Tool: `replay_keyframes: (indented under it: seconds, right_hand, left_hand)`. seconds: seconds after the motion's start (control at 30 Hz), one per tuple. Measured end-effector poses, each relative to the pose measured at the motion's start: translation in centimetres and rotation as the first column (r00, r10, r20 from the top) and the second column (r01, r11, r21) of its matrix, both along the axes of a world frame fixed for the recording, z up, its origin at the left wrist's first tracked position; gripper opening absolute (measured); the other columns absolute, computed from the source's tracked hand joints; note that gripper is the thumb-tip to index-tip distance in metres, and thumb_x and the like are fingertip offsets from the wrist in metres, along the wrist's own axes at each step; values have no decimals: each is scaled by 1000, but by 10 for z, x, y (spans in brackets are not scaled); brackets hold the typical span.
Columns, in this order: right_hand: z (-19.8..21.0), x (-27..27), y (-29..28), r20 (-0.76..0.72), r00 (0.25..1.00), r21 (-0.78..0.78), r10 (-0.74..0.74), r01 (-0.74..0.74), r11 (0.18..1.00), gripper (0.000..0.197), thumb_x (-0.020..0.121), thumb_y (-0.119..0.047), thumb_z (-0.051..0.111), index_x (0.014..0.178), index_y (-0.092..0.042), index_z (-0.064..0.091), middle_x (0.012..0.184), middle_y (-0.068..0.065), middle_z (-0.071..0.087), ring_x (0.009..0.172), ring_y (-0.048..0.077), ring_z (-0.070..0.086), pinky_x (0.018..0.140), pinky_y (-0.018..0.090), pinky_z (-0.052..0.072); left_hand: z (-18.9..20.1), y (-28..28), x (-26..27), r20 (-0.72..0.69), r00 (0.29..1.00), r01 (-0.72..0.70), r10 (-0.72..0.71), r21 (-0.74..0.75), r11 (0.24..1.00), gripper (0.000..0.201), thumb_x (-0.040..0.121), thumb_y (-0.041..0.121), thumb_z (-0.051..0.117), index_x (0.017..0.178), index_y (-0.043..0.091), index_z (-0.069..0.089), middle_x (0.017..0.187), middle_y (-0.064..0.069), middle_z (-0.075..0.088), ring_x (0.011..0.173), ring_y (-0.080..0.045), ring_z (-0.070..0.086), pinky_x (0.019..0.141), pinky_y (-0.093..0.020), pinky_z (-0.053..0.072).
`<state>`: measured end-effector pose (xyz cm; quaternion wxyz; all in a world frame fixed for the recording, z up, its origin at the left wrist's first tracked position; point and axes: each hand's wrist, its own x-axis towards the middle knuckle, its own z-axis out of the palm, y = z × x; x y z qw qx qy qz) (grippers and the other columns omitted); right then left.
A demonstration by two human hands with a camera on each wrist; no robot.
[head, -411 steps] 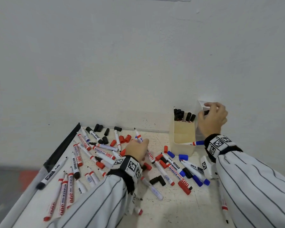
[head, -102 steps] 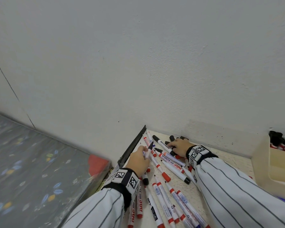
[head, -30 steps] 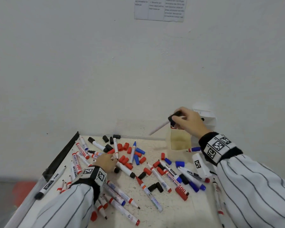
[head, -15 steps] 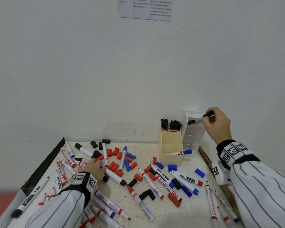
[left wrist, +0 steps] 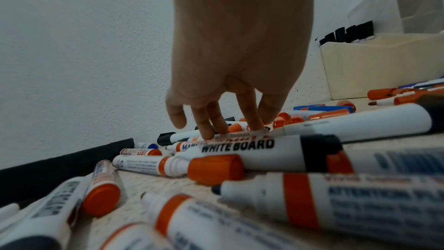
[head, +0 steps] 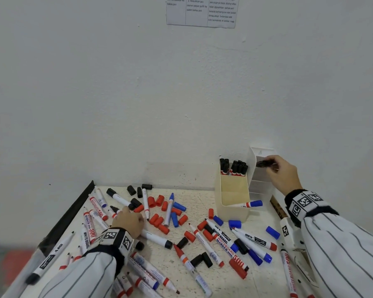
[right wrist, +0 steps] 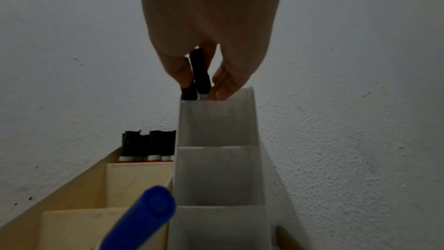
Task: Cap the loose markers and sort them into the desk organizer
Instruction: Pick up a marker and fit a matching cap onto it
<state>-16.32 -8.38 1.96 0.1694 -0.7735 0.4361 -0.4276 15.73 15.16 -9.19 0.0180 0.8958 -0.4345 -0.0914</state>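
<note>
Marker (right wrist: 200,71) lowered, cap up, into organizer (head: 261,179) | right hand (head: 283,175) pinches it | left hand (head: 128,221) fingers extended on markers

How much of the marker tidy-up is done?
Only a little. Black-capped markers already stand in the cream organizer, with one blue-capped marker in its front. The right hand is lowering a black marker into the white organizer. The left hand touches the table pile, where many markers and loose red caps remain.

White textured wall (head: 116,93), printed paper sheet (head: 200,11) taped high, speckled tabletop (head: 202,196), black edge strip (head: 69,214)
</note>
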Motion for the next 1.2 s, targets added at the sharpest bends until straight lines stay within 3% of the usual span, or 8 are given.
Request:
replay_keyframes:
  seconds: [0.2, 0.4, 0.57, 0.73, 0.9, 1.0, 1.1, 1.2]
  right_hand:
    - [-4, 11, -2, 9, 996, -52, -92, 93, 994, 32, 80, 8, 56, 110, -2, 60, 103, 19, 62, 89, 24, 54, 81, 26, 39]
    - [-10, 20, -1, -65, 989, -33, -132, 130, 991, 29, 81, -4, 59, 110, -2, 57, 114, 20, 53, 108, 32, 47, 91, 34, 37]
    - [-9, 28, 8, -104, 964, -88, -244, 236, 968, 29, 81, -11, 60, 110, -8, 58, 123, 15, 46, 117, 34, 37, 98, 44, 27]
    - [-4, 42, 21, 45, 957, -254, -285, 287, 924, 24, 78, -5, 52, 101, -7, 61, 122, 16, 47, 114, 35, 38, 95, 44, 27]
    - [-7, 77, 38, 98, 993, -422, -65, 101, 901, 23, 77, -12, 43, 81, -4, 64, 99, 15, 55, 96, 23, 39, 80, 25, 24]
    - [-12, 107, 54, 60, 987, -397, 147, -112, 911, 15, 80, 5, 49, 79, -1, 63, 89, 13, 56, 84, 13, 46, 75, 23, 41]
    - [-20, 140, 75, -86, 938, -162, 335, -345, 925, 23, 84, 11, 48, 89, -3, 65, 94, 10, 61, 83, 10, 51, 76, 14, 44]
    - [-31, 176, 96, -280, 801, 230, 529, -479, 847, 26, 91, 0, 45, 107, -9, 64, 112, 6, 63, 94, 8, 52, 83, 10, 39]
  left_hand:
    - [7, -1, -9, 83, 996, -47, 43, 46, 998, 32, 94, 42, 39, 116, 29, 58, 120, 2, 49, 116, -17, 46, 105, -42, 28]
    - [4, -1, -2, -71, 988, -136, 138, 26, 990, 27, 94, 35, 42, 114, 22, 55, 110, 1, 58, 102, -15, 57, 97, -37, 44]
    - [9, 0, -1, -88, 986, -137, 139, 29, 990, 28, 93, 37, 44, 109, 20, 58, 102, 2, 61, 93, -14, 60, 89, -33, 49]
    - [13, 4, 2, -179, 963, -214, 202, -49, 976, 32, 89, 45, 50, 105, 18, 57, 98, 0, 62, 88, -14, 61, 87, -32, 51]
    - [20, 12, 4, -345, 893, -365, 288, -184, 913, 26, 88, 25, 57, 108, 8, 51, 94, -4, 55, 80, -15, 53, 68, -22, 43]
    - [25, 19, 11, -466, 820, -478, 332, -238, 846, 32, 85, 15, 59, 111, 1, 46, 100, -11, 55, 82, -20, 50, 65, -26, 40]
    - [29, 31, 19, -510, 782, -547, 359, -282, 788, 35, 86, 17, 58, 113, -2, 44, 108, -16, 58, 83, -23, 50, 65, -28, 44]
    - [35, 46, 28, -554, 746, -596, 370, -307, 742, 42, 88, 17, 57, 119, -3, 39, 113, -20, 54, 95, -30, 56, 76, -33, 48]
